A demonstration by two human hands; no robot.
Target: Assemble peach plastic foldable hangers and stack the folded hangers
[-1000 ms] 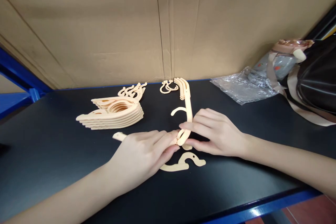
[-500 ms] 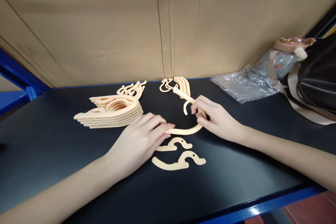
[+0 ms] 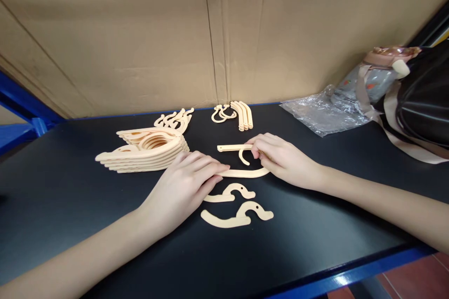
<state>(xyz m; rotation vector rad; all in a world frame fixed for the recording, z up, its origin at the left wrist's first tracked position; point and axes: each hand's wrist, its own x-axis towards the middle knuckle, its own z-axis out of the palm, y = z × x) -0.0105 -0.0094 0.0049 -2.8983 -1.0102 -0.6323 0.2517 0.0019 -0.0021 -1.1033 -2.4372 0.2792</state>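
My left hand pinches the left end of a cream curved arm piece low over the black table. The fingers of my right hand close round the joint end of the same piece, where a straight bar and a small hook stick out to the left. Nearer me lie two swan-shaped pieces, one in front of the other. The tip of the nearer hand covers the left end of the farther one.
A stack of cream pieces stands at the left, with hooks behind it. More hooks and curved arms lie at the back. Plastic film, a bottle and a black bag are at the right.
My right hand has turned the straight bar down and to the left, so it now lies roughly level, with the small hook lower. My left hand has hardly moved.
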